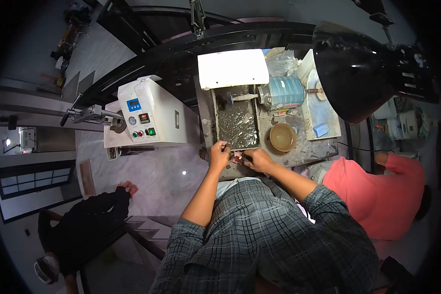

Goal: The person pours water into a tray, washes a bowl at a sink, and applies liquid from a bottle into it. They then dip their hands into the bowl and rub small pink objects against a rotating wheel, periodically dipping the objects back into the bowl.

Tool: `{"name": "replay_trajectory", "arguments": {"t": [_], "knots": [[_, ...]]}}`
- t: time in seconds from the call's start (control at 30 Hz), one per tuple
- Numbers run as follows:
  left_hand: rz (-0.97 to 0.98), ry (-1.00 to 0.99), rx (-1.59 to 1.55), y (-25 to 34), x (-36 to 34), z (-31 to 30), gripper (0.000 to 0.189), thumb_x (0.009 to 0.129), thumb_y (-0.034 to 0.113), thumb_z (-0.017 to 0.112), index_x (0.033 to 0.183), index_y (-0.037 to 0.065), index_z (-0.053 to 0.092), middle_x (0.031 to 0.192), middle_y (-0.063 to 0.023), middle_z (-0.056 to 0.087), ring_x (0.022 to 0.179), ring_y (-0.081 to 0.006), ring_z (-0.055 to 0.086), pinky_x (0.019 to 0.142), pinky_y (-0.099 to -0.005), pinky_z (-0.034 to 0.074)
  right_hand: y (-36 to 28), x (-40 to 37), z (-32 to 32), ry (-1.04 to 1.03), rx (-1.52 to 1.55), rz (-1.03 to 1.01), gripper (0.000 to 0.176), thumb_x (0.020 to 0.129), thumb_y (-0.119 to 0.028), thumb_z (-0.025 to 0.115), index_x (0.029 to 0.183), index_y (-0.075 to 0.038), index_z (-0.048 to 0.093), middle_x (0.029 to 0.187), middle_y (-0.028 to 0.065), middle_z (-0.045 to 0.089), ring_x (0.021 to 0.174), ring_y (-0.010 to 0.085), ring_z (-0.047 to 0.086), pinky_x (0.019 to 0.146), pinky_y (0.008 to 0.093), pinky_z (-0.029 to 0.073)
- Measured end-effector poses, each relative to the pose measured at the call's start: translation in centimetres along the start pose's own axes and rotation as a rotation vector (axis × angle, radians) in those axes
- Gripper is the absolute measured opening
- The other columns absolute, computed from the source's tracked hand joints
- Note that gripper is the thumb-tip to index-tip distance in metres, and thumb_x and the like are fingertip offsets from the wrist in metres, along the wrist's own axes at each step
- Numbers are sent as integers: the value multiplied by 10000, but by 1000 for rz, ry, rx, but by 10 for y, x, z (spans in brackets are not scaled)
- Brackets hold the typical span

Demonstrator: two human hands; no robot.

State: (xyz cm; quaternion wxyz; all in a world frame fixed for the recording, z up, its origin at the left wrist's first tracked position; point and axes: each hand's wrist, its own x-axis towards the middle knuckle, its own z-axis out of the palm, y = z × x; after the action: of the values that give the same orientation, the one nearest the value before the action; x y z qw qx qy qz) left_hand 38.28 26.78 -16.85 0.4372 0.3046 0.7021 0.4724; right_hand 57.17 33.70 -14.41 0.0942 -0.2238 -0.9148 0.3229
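My left hand (220, 156) is closed in a pinch at the near edge of a wet, dark tray (235, 145). My right hand (260, 161) is closed too, its fingers curled a short way to the right. Between the hands lies a small pinkish piece (236, 157), too small to name. Whatever the fingertips hold is hidden. Beyond them, a blue cylindrical motor (286, 93) carries a pale tapered spindle (245, 97) with a disc at its end, reaching over the tray. A brown bowl (282, 137) of cloudy liquid stands to the right.
A white board (233, 69) stands behind the tray. A black lamp (343, 73) overhangs the right side, near a blue block (321, 130) on a white panel. A white machine with buttons (152, 115) is at left. One person in red (372, 196) sits right; another in black (90, 228) is left.
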Motion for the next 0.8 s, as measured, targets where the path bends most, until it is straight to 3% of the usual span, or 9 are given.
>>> {"name": "replay_trajectory", "arguments": {"t": [0.07, 0.17, 0.2, 0.3, 0.47, 0.6, 0.7, 0.73, 0.8], "knots": [[42, -1, -17, 0, 0, 2, 85, 793, 8, 594, 869, -20, 619, 709, -50, 626, 584, -89, 527, 537, -255, 410, 2, 0, -9, -18, 374, 256, 139, 737, -67, 626, 860, -7, 601, 728, 75, 613, 655, 177, 574, 618, 306, 455], [11, -63, -30, -5, 4, 6, 141, 795, -2, 586, 928, -9, 633, 745, -55, 637, 596, -95, 548, 551, -263, 432, 13, 3, -6, 43, 771, 355, 105, 773, -32, 586, 871, 4, 600, 728, -3, 570, 686, 96, 501, 653, 267, 423], [148, -94, -11, -7, 6, 8, 213, 779, -58, 548, 972, -8, 623, 783, -38, 631, 645, -79, 550, 570, -239, 429, 18, 5, -4, 77, 799, 309, 104, 791, -21, 580, 889, 0, 608, 756, -40, 566, 719, 71, 499, 675, 253, 418], [241, -173, 5, 7, 3, 14, 286, 757, -114, 517, 1005, -6, 611, 826, -18, 626, 718, -62, 556, 608, -211, 431, 16, 13, -21, 16, 914, 408, 105, 790, -65, 598, 867, 4, 617, 756, 15, 591, 720, 91, 508, 687, 283, 435], [26, -225, 12, 43, -8, 9, 216, 767, -100, 549, 949, 0, 606, 831, -17, 628, 748, -68, 571, 643, -206, 445, 20, 31, -33, 107, 838, 361, 107, 800, -57, 591, 883, 1, 625, 789, 26, 625, 764, 88, 543, 706, 281, 445], [37, -63, -114, 17, -3, -1, 168, 792, -84, 577, 929, 11, 594, 829, -32, 634, 731, -84, 585, 632, -214, 445, 20, 57, -61, 158, 265, 468, 310, 723, -165, 686, 947, 31, 596, 850, 231, 633, 830, 347, 631, 752, 404, 470], [-25, -6, -221, 15, -1, -11, 230, 795, -115, 552, 977, 22, 584, 844, -48, 648, 732, -94, 594, 613, -226, 443, 46, 86, -44, 77, 68, 439, 681, 680, -227, 769, 1231, 46, 476, 1211, 302, 504, 1140, 409, 497, 957, 414, 420], [-61, 21, -302, 29, -6, -12, 262, 797, -119, 533, 1010, 28, 573, 861, -50, 650, 736, -94, 590, 607, -224, 440, 49, 95, -40, 74, 75, 436, 681, 680, -227, 769, 1231, 46, 476, 1211, 302, 504, 1140, 409, 497, 957, 414, 420], [-99, 51, -376, 39, -8, -19, 294, 799, -123, 513, 1043, 34, 562, 879, -51, 651, 740, -94, 587, 602, -222, 437, 46, 114, -31, -72, -122, 469, 931, 641, -285, 814, 1373, 4, 316, 1399, 292, 303, 1275, 441, 341, 1031, 427, 362]]}}
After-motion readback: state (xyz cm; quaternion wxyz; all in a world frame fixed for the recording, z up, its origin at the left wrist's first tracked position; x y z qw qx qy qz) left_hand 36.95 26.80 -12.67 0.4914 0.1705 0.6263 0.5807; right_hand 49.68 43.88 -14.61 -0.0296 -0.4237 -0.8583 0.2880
